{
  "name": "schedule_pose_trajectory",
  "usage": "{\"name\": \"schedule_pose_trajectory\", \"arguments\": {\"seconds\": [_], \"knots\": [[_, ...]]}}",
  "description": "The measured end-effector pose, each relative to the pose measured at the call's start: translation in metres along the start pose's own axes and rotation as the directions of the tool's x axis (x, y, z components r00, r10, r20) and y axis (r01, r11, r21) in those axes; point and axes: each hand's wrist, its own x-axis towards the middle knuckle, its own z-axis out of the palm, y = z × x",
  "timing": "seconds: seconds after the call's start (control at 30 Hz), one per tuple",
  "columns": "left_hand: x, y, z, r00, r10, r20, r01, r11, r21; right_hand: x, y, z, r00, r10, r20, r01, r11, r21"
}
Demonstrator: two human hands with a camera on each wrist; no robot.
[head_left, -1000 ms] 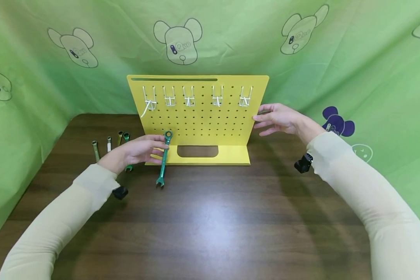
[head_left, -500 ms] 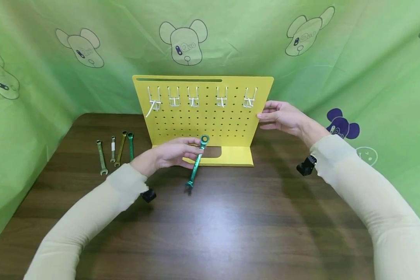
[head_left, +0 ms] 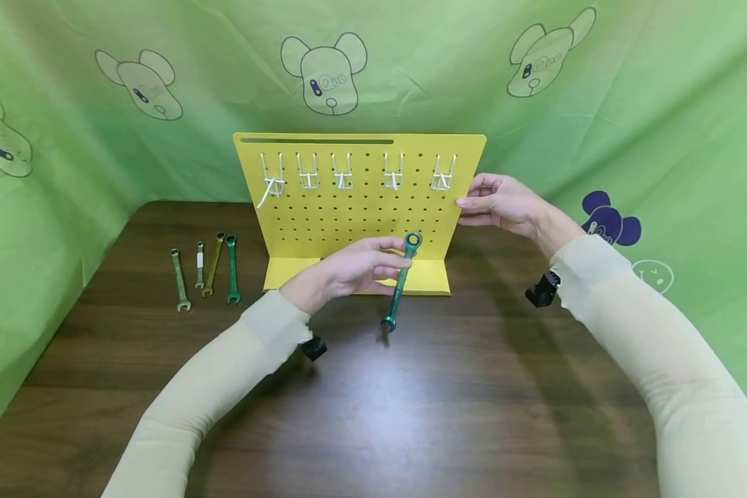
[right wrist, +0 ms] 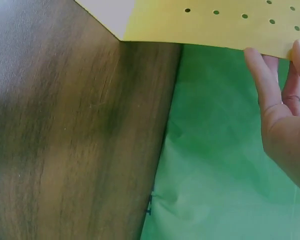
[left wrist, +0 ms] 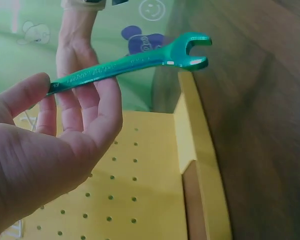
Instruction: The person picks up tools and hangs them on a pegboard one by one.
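Observation:
A green combination wrench [head_left: 400, 287] hangs tilted in my left hand [head_left: 364, 266], which pinches it near the ring end between thumb and fingers. Its open end points down in the head view; the left wrist view shows that open end [left wrist: 187, 52] close up. Behind it stands a yellow pegboard [head_left: 342, 221] with several white wire hooks [head_left: 343, 173] in a row near the top. At the board's right edge my right hand [head_left: 504, 204] grips the rim, thumb at the front and fingers partly hidden behind. The right wrist view shows this hand [right wrist: 285, 110] at the edge.
Several more wrenches lie on the brown wooden table [head_left: 473, 415] to the left: a green wrench [head_left: 232, 270], a gold wrench [head_left: 214, 266], a small wrench with a white label [head_left: 200, 266] and a dull green one [head_left: 180, 280]. A green printed curtain [head_left: 423, 76] hangs behind.
My left hand has carried the green wrench rightward across the front of the pegboard, away from the other wrenches. My right hand has stayed at the board's right edge.

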Motion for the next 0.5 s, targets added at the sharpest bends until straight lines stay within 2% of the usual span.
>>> {"name": "schedule_pose_trajectory", "arguments": {"seconds": [0.27,0.37,0.5], "knots": [[0.021,0.02,0.016,0.996,0.049,-0.08,-0.057,0.993,-0.106,0.001,-0.001,0.002,1.0,0.003,-0.006,-0.003,0.998,-0.061],[0.027,0.026,0.024,0.991,0.084,-0.103,-0.093,0.992,-0.084,0.0,-0.001,0.001,1.0,0.001,-0.006,-0.002,0.997,-0.074],[0.032,0.036,0.032,0.986,0.137,-0.1,-0.14,0.99,-0.032,-0.001,0.0,0.001,1.0,0.004,-0.003,-0.004,0.991,-0.131]]}}
